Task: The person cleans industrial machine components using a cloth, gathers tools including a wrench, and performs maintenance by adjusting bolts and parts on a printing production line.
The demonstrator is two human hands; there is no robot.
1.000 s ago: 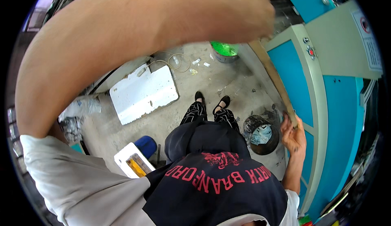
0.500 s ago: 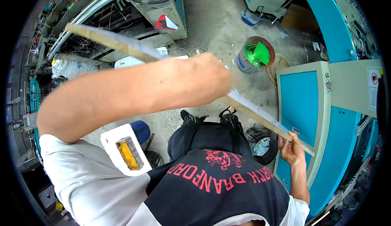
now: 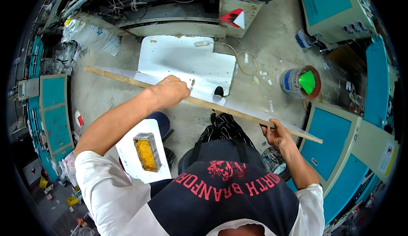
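Long board [image 3: 231, 110] in hands [image 3: 171, 90] [image 3: 277, 135], both ends beyond

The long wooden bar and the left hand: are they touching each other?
Touching: the head view shows the left hand closed over the long wooden bar, which emerges on both sides.

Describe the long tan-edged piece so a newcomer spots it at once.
Start at the broad white sheet on the floor ahead. Across its near side, slanting down to the right, runs the long tan-edged piece, held by the left hand and the right hand. Unlike the sheet, it is held clear of the floor and shows a narrow tan edge.
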